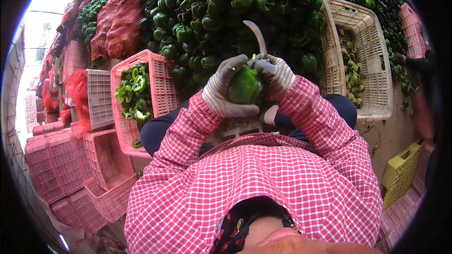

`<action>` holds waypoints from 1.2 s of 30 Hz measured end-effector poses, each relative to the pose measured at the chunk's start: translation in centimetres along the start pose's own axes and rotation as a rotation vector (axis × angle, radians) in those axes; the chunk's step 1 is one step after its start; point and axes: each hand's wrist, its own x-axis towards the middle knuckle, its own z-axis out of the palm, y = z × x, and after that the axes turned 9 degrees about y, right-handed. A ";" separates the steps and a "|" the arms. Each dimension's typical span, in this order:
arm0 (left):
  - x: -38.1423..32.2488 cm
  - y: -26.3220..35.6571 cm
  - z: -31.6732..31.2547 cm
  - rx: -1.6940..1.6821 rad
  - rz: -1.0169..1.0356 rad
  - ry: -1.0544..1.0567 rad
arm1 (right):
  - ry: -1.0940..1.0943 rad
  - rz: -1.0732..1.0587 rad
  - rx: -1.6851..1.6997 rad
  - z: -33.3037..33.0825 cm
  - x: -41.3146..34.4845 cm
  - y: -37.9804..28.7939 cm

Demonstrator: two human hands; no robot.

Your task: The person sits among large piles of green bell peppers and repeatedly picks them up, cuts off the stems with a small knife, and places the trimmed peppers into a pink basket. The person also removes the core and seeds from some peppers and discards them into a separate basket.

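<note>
In front of my body, a green bell pepper [243,86] rests in my gloved left hand [226,91], whose fingers and thumb curl around its side. My gloved right hand [273,70] grips a curved, knife-like tool [259,35] beside the pepper's upper end. The tool's slim grey-brown part arcs up and away from me; its other end is hidden by the fingers and pepper. Beyond both hands lies a big heap of green bell peppers [208,14].
A pink plastic crate [162,84] at my left holds cut peppers [136,91]. To the right, a pale crate [370,56] contains pepper cores [353,74]. Red mesh sacks [123,21] stand far left, above stacked pink crates [56,162]. A yellow crate [402,173] is at lower right.
</note>
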 end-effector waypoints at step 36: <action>-1.9 -1.4 0.0 -0.689 -0.282 0.806 | -0.151 -0.182 -0.088 3.8 -1.7 4.0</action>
